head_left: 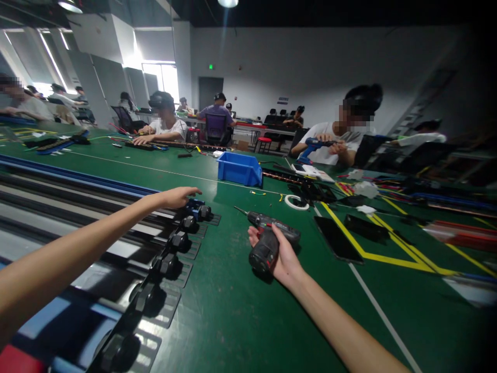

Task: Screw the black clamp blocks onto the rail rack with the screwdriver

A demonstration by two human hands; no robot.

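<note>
My right hand (286, 257) is wrapped round the grip of a black and red cordless drill (272, 228). Its thin bit points away to the upper left, just over the green tabletop. To the left, my left hand (179, 197) reaches over the far end of a row of long rails (73, 194), fingers stretched out and nothing seen in them. Below those fingers is a blue end piece (194, 208); whether they touch it I cannot tell. Black cable glands (169, 263) line the rails' ends, with slotted metal tabs (165, 305) sticking out beside them.
A blue parts bin (239, 169) stands ahead. A roll of white tape (296, 202), a dark flat panel (337, 239) and yellow tape lines (396, 263) are to the right, with wires beyond. Across the table, a person holds a blue drill (310, 149); other people sit further back.
</note>
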